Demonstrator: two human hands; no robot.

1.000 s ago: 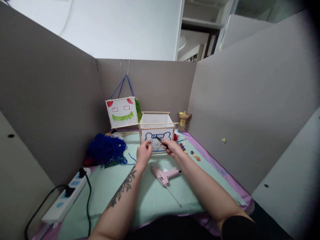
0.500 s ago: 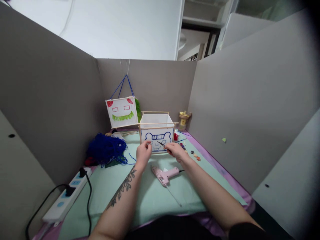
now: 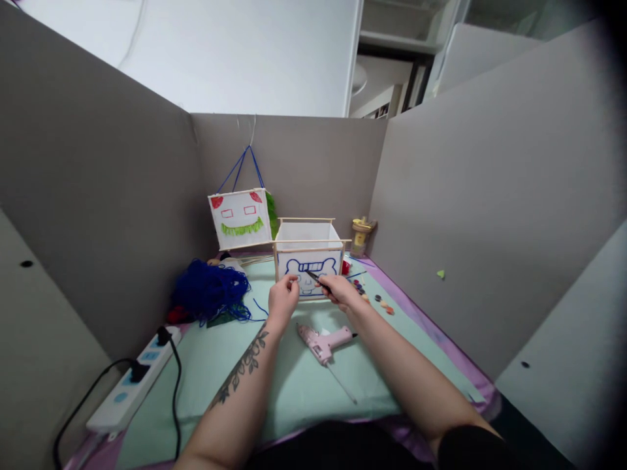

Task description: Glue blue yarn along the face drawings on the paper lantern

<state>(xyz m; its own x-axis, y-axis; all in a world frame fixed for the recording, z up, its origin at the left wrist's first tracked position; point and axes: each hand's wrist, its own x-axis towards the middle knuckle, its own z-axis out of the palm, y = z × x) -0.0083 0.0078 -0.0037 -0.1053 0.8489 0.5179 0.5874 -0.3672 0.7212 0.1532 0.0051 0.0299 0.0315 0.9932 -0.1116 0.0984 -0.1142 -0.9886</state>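
Observation:
A white paper lantern box [image 3: 308,248] with a wooden stick frame stands on the mint mat [image 3: 274,378]; a blue face is drawn on its front. My left hand [image 3: 283,299] pinches the lower left of that front. My right hand [image 3: 339,290] grips a thin dark tool [image 3: 316,279], its tip against the drawn face. I cannot tell what kind of tool it is.
A pink glue gun [image 3: 324,342] lies just behind my hands. A blue yarn heap [image 3: 208,292] sits left, a power strip [image 3: 130,390] with black cords near left. A finished lantern [image 3: 240,219] hangs at the back. Small beads [image 3: 375,299] and a yellow spool [image 3: 361,235] lie right. Grey partition walls [image 3: 98,209] enclose the desk.
My right hand dipped slightly and came back up, the tool tip staying on the lantern's front. My left hand kept its pinch.

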